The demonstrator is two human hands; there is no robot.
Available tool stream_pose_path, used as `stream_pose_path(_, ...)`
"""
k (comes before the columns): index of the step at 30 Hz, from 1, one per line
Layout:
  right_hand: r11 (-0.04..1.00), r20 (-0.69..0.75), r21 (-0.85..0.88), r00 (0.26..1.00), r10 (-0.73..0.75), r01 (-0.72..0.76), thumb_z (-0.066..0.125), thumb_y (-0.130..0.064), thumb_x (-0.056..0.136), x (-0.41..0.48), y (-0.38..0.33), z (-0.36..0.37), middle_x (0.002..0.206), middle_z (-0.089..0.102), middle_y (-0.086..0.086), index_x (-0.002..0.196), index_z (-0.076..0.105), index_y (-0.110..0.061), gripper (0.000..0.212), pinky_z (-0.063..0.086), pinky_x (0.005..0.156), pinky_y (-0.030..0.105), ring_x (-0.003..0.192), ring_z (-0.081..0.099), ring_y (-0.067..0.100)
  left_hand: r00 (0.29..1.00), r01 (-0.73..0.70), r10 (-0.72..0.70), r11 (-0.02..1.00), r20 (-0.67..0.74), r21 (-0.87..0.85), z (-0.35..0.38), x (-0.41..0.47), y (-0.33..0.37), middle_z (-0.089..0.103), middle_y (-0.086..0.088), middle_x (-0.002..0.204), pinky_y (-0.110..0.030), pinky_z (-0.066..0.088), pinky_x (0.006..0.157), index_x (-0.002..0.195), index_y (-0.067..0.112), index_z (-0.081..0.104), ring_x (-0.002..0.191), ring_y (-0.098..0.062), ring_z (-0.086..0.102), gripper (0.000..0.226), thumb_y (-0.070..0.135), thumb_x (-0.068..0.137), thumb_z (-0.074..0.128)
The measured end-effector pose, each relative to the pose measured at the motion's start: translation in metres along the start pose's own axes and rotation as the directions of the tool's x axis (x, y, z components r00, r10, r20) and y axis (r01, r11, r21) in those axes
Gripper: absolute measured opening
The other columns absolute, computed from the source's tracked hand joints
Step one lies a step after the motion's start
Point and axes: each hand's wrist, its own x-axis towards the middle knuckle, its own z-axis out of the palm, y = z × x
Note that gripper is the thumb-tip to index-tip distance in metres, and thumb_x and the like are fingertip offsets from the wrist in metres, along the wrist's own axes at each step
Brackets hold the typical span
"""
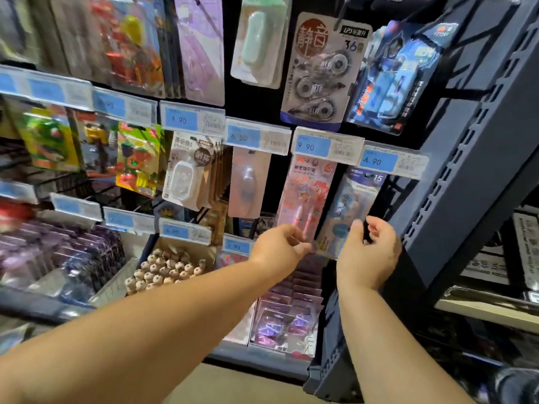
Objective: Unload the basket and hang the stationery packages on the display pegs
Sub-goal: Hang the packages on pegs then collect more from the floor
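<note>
Reaching up to the pegs, the left hand (280, 246) pinches the blue package's (348, 211) lower corner while the right hand (369, 249) curls loosely at its other edge, so a tug could unhook it beside the pink package (303, 196).

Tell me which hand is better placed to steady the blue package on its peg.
The right hand: its fingers already wrap the blue package's right edge below the 4.90 price tag. The left hand only pinches its lower left corner, beside the pink pen package.
</note>
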Motion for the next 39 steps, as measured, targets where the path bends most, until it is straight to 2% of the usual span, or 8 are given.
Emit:
stream_pose_path(3, 0.972, 0.181, 0.049, 0.955, -0.234, 0.229, 0.063, -0.02, 0.091, -0.034, -0.015, 0.016, 0.089, 0.054, -0.006, 0.092, 0.062, -0.016, 0.004, 0.034, 0.071, 0.006, 0.081, 0.051, 0.011, 1.0, 0.025, -0.026, 0.995, 0.01, 0.102, -0.049, -0.023, -0.037, 0.065, 0.004, 0.075, -0.024, 0.049, 0.057, 0.088, 0.024, 0.065, 0.058, -0.01, 0.055, 0.008, 0.029, 0.089, 0.071)
stream_pose_path(7, 0.939, 0.532, 0.122, 0.778, -0.335, 0.321, 0.061, -0.031, 0.086, -0.102, -0.026, 0.057, 0.082, 0.061, -0.003, 0.083, 0.06, -0.023, 0.009, 0.042, 0.072, 0.026, 0.079, 0.056, 0.015, 0.991, 0.134, -0.13, 0.936, -0.036, 0.325, -0.127, -0.054, -0.101, 0.065, 0.006, 0.076, -0.021, 0.045, 0.058, 0.09, 0.025, 0.067, 0.067, -0.014, 0.061, 0.01, 0.034, 0.088, 0.071)
stream_pose_path(13, 0.94, 0.94, -0.109, 0.341, -0.009, 0.324, 0.066, -0.029, 0.09, -0.222, -0.007, 0.11, 0.078, 0.06, -0.001, 0.08, 0.06, -0.019, 0.015, 0.041, 0.069, 0.031, 0.078, 0.056, 0.021, 0.906, 0.417, -0.395, 0.771, -0.152, 0.482, -0.225, -0.118, -0.223, 0.069, -0.007, 0.095, -0.027, 0.039, 0.07, 0.094, 0.024, 0.068, 0.096, -0.026, 0.064, 0.016, 0.039, 0.089, 0.068)
stream_pose_path(21, 0.858, 0.914, -0.375, -0.018, 0.406, 0.351, 0.068, -0.033, 0.087, -0.383, 0.044, 0.157, 0.065, 0.054, -0.008, 0.074, 0.056, -0.022, 0.021, 0.045, 0.073, 0.029, 0.079, 0.058, 0.021, 0.681, 0.67, -0.699, 0.474, -0.218, 0.572, -0.299, -0.226, -0.355, 0.062, -0.006, 0.128, -0.023, 0.036, 0.093, 0.123, 0.016, 0.062, 0.126, -0.02, 0.052, 0.032, 0.035, 0.098, 0.053)
stream_pose_path(26, 0.797, 0.826, -0.471, -0.128, 0.549, 0.379, 0.059, -0.034, 0.094, -0.453, 0.062, 0.171, 0.086, 0.064, -0.004, 0.102, 0.062, -0.022, 0.014, 0.046, 0.07, 0.016, 0.086, 0.063, 0.015, 0.555, 0.742, -0.814, 0.391, -0.171, 0.545, -0.333, -0.263, -0.415, 0.064, -0.009, 0.117, -0.025, 0.042, 0.088, 0.119, 0.011, 0.064, 0.113, -0.025, 0.059, 0.029, 0.028, 0.096, 0.058)
stream_pose_path(30, 0.771, 0.761, -0.533, -0.201, 0.617, 0.349, 0.062, -0.024, 0.093, -0.472, 0.072, 0.189, 0.099, 0.065, 0.004, 0.113, 0.065, -0.011, 0.023, 0.048, 0.086, 0.026, 0.093, 0.06, 0.02, 0.604, 0.689, -0.783, 0.42, -0.148, 0.59, -0.354, -0.262, -0.441, 0.055, 0.004, 0.079, -0.017, 0.038, 0.069, 0.107, 0.019, 0.066, 0.096, -0.018, 0.057, 0.02, 0.033, 0.093, 0.059)
stream_pose_path(35, 0.724, 0.707, -0.626, -0.181, 0.684, 0.291, 0.063, -0.026, 0.093, -0.5, 0.097, 0.216, 0.107, 0.062, 0.006, 0.107, 0.059, -0.014, 0.019, 0.045, 0.088, 0.03, 0.096, 0.057, 0.02, 0.622, 0.687, -0.77, 0.449, -0.144, 0.571, -0.362, -0.241, -0.454, 0.057, -0.005, 0.127, -0.032, 0.046, 0.093, 0.127, 0.021, 0.058, 0.115, -0.025, 0.055, 0.042, 0.039, 0.09, 0.064)
stream_pose_path(39, 0.713, 0.687, -0.656, -0.198, 0.7, 0.246, 0.06, -0.015, 0.093, -0.514, 0.112, 0.216, 0.072, 0.053, 0.007, 0.099, 0.059, -0.01, 0.007, 0.038, 0.053, 0.023, 0.065, 0.051, 0.021, 0.622, 0.69, -0.775, 0.476, -0.11, 0.545, -0.346, -0.24, -0.468, 0.044, -0.004, 0.141, -0.038, 0.043, 0.101, 0.136, 0.023, 0.048, 0.127, -0.026, 0.046, 0.048, 0.041, 0.092, 0.057)
